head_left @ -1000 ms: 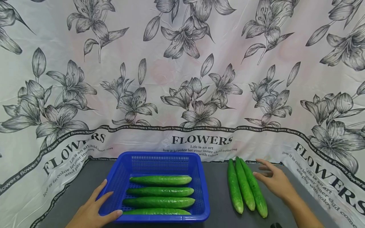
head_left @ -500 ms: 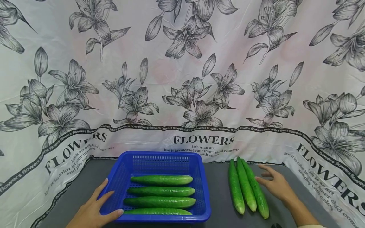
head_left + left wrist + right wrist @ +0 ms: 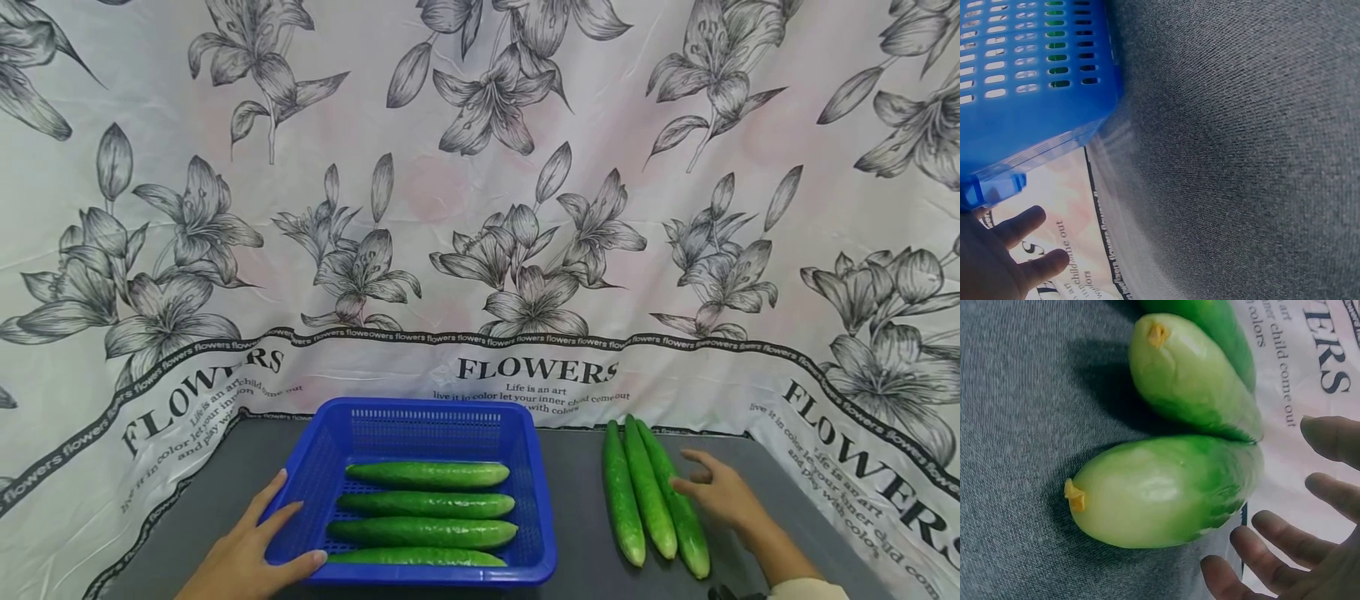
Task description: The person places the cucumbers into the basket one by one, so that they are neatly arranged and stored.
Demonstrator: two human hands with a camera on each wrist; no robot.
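Observation:
A blue basket (image 3: 542, 533) holds several green cucumbers (image 3: 426, 504) lying crosswise. At its left side, the left hand (image 3: 243, 550) is spread, thumb against the front rim; the left wrist view shows its fingers (image 3: 1035, 265) extended beside the basket wall (image 3: 1035, 119). Three more cucumbers lie side by side on the right. Over the upper part of the rightmost cucumber (image 3: 686, 525) is the thumb of the right hand (image 3: 723, 496), fingers parted and holding nothing. Whether it touches is unclear. In the right wrist view, the nearest cucumber (image 3: 1154, 494) lies left of the spread fingers (image 3: 1294, 540).
A dark grey surface (image 3: 577, 508) lies under everything. Behind and at the sides hangs a white cloth (image 3: 442, 292) printed with flowers and lettering. Part of a small black object (image 3: 726, 592) shows at the bottom edge, near the right sleeve (image 3: 806, 590).
My right hand has moved down alongside the rightmost cucumber, toward the near side, and more sleeve shows. The left hand keeps its place on the basket. The head view has shifted slightly.

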